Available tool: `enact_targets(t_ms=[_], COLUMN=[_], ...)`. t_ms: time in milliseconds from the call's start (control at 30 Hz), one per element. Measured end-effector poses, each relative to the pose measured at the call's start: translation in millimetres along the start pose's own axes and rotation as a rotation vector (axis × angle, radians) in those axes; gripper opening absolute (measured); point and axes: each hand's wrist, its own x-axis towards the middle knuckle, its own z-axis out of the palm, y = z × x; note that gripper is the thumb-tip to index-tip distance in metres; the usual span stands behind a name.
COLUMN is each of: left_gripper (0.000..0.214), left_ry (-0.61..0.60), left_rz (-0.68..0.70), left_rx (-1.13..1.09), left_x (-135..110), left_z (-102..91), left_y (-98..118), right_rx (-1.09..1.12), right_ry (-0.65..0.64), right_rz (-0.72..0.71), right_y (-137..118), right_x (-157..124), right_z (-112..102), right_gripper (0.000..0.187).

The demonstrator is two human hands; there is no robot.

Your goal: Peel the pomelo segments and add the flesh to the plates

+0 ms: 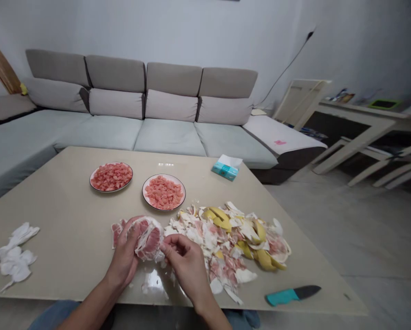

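Observation:
My left hand (123,259) is closed around a peeled piece of pomelo (150,240), its pink flesh streaked with white pith. At the right side of this piece, the thumb and forefinger of my right hand (189,266) are pinched together on the pith; the exact bit between the fingertips is hardly visible. Behind my left hand lies another pink pomelo piece (116,233), partly covered by the hand. A wide heap of pomelo peel (222,217), yellow rind mixed with white pith and pinkish membrane, spreads to the right of my right hand.
Two plates hold pink pomelo pulp: one plate (144,196) near the middle, another plate (92,184) farther left. A turquoise-handled knife (283,297) lies front right. Crumpled white gloves or tissues (18,254) lie left. A tissue box (225,170) sits before the sofa (171,133).

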Motion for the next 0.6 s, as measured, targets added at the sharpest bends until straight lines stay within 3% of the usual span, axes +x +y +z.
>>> enact_targets(t_ms=[167,367,500,600], left_gripper=[0.040,0.021,0.018,0.019], left_ry=[0.014,0.150,0.211,0.116], left_rz=[0.010,-0.147,-0.335,-0.445], left_rx=[0.019,-0.207,-0.258,-0.319], left_x=[-0.2,8.7,15.4,16.2], left_z=[1.3,4.9,0.8,-2.9], left_y=[-2.6,-2.5,2.5,5.2], right_rx=[-0.014,-0.106,-0.429,-0.833], right_ry=[-0.060,-0.134,0.169,0.352], right_rz=[-0.061,-0.233,-0.453,-0.535], right_y=[-2.3,-28.3,-22.7,4.7], right_x=[-6.5,-32.5,-12.5,17.2], right_z=[2.0,-1.3,-40.6,-83.8], right_gripper=[0.026,0.019,0.011,0.021])
